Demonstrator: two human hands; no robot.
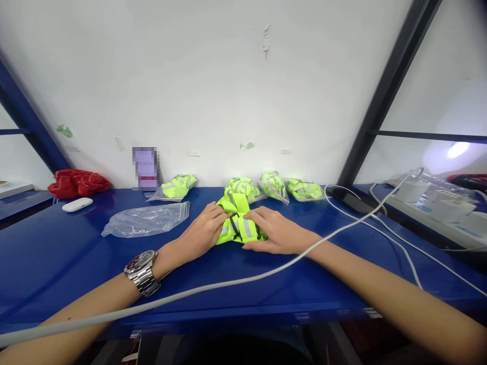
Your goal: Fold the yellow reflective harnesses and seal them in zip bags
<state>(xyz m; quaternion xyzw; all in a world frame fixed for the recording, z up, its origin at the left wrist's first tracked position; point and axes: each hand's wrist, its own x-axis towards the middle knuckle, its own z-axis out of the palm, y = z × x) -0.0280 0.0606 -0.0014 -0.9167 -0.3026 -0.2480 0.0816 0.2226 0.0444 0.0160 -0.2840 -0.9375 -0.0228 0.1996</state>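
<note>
Yellow-green reflective bundle sits folded on the blue surface, between both hands. I have the right hand holding its right end, fingers above, thumb at the near edge. The left hand touches its left side; fingertips partly hidden, so I cannot tell whether they pinch. Clear bag lies flat to the left. Behind: four bagged bundles near the wall. White cable crosses the foreground.
</note>
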